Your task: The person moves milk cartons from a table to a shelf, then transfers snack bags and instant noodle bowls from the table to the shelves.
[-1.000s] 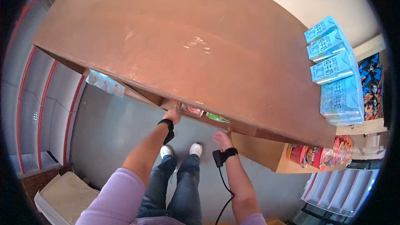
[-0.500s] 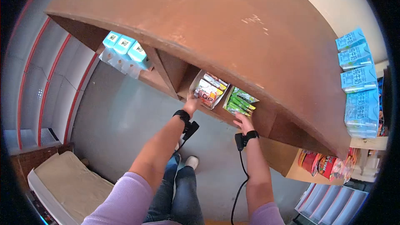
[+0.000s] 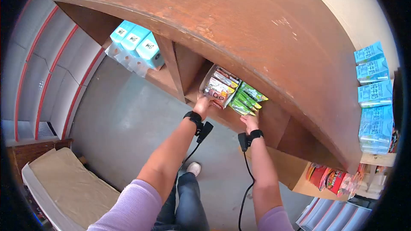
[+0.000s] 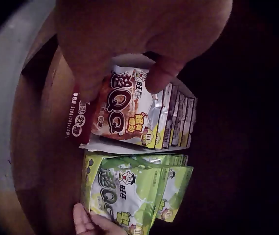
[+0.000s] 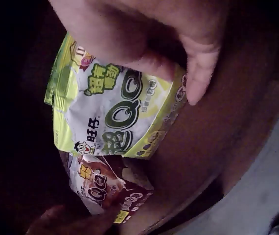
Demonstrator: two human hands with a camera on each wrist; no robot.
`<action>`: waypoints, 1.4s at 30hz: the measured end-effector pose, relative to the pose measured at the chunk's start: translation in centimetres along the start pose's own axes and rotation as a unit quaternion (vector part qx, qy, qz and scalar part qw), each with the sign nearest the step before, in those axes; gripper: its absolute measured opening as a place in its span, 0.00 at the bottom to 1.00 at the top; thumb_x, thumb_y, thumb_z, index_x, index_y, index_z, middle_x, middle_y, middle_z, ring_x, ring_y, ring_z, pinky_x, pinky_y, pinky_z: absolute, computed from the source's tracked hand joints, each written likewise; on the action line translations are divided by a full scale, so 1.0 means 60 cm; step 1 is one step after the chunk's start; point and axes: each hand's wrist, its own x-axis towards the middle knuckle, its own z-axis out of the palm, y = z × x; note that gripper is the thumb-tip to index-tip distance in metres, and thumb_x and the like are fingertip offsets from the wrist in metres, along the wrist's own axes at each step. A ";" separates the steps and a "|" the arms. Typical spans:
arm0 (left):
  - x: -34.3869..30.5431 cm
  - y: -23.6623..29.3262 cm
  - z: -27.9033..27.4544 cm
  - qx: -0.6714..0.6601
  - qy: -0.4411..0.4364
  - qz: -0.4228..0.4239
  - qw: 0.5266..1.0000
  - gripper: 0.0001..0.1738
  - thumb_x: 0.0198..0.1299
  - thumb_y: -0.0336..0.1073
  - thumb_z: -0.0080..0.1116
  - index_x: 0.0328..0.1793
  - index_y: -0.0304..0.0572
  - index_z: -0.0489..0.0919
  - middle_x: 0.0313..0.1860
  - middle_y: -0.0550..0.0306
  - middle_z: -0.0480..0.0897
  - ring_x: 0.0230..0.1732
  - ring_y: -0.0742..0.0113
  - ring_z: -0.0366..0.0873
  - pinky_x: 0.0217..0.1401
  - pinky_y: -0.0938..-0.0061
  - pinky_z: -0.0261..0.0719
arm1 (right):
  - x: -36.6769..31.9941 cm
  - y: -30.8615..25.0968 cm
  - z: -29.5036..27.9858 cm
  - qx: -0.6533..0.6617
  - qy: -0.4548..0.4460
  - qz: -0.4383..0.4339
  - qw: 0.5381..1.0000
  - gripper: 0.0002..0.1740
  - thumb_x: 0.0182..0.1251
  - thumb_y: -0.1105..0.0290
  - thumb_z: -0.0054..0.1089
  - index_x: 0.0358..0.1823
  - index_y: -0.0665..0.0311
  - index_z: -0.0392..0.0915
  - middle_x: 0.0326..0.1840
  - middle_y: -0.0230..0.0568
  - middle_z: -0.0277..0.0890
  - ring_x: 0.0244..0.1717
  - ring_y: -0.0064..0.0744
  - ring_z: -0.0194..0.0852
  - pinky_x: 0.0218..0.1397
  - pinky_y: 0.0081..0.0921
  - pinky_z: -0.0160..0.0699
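Two open boxes of gummy candy bags stand side by side on the shelf inside a brown wooden counter. My left hand [image 3: 203,105] grips the near edge of the brown-and-white candy box [image 3: 217,89], one digit over the bags and the others outside the red front [image 4: 83,115]. At the green candy box [image 3: 245,102], my right hand [image 3: 250,122] pinches the front edge, a digit on each side of it. Green bags [image 5: 115,107] fill much of the right wrist view. The two boxes touch or nearly touch along their sides.
The counter top [image 3: 239,21] overhangs the shelf, and a divider [image 3: 171,66] stands left of the boxes. Blue cartons [image 3: 136,40] sit in the left compartment. Blue milk cartons [image 3: 375,94] line the right end, above red noodle tubs [image 3: 329,179].
The view has swung lower and closer, so the shelf inside shows more. My left hand has moved onto the brown-and-white box, and my right hand has come up to the green box.
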 end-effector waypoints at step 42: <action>-0.714 -0.134 -0.672 0.735 -0.182 -0.023 0.653 0.23 0.52 0.43 0.63 0.54 0.44 0.78 0.53 0.55 0.80 0.57 0.55 0.76 0.55 0.65 0.78 | -0.446 0.306 -0.490 -0.435 -0.274 0.033 0.857 0.24 0.53 0.69 0.56 0.55 0.51 0.76 0.56 0.46 0.75 0.58 0.44 0.71 0.59 0.37 0.71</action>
